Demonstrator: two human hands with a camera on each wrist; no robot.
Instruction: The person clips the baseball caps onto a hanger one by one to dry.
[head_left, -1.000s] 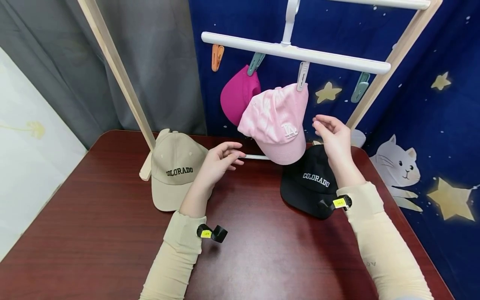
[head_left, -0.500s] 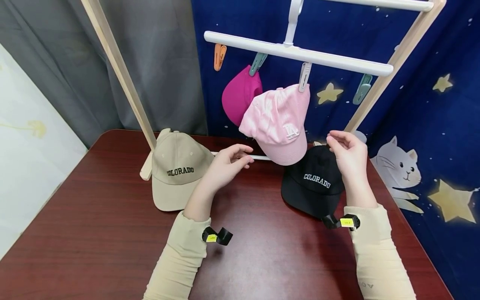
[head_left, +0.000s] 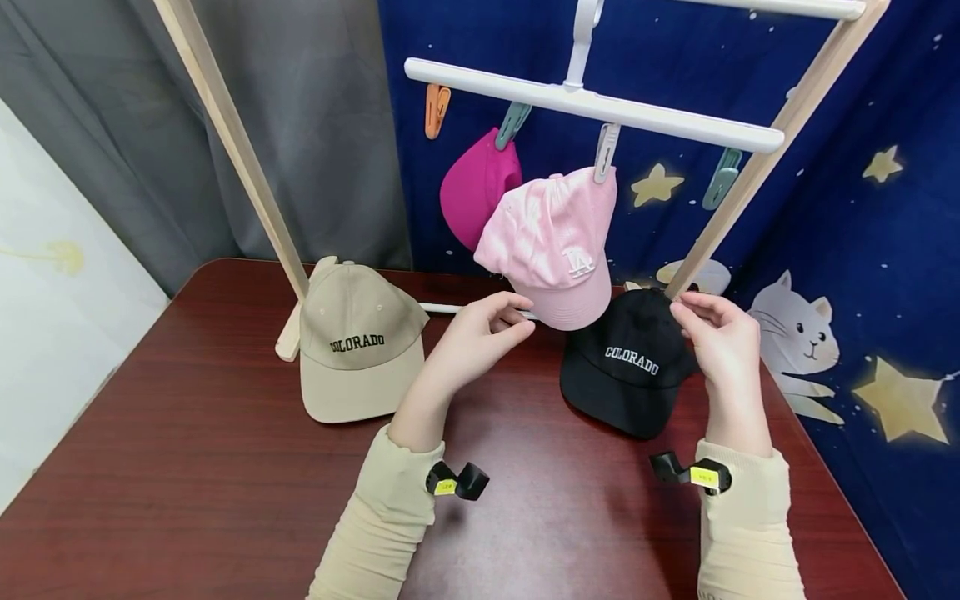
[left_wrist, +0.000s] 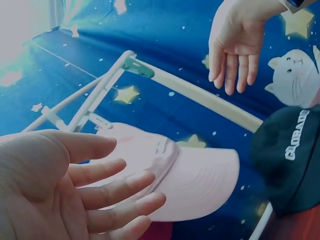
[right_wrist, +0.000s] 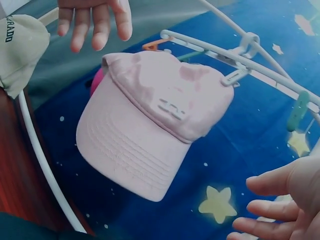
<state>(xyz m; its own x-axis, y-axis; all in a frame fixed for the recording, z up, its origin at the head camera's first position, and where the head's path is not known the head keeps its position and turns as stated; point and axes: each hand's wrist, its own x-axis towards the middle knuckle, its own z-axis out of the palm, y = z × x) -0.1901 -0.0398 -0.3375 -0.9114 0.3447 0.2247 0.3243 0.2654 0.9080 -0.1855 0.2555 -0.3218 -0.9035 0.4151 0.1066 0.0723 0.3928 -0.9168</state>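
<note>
My left hand, fingers relaxed and holding nothing, is just below and left of the pink cap's brim in the head view. The pink cap with a white LA emblem hangs from a grey clip. My right hand has loosely bent fingers and nothing in them. Its fingertips are right at the crown of the black COLORADO cap, which lies on the table. In the left wrist view the left palm overlaps the pink cap. A tan COLORADO cap sits left of my left hand.
A white hanger bar on a wooden stand crosses above. From it hang a magenta cap on a green clip, an orange clip and another green clip. The dark red table ends at right by a starry curtain.
My right hand has come down and to the right, from beside the pink cap to beside the black cap. My left hand has moved right, away from the tan cap. The caps have stayed put.
</note>
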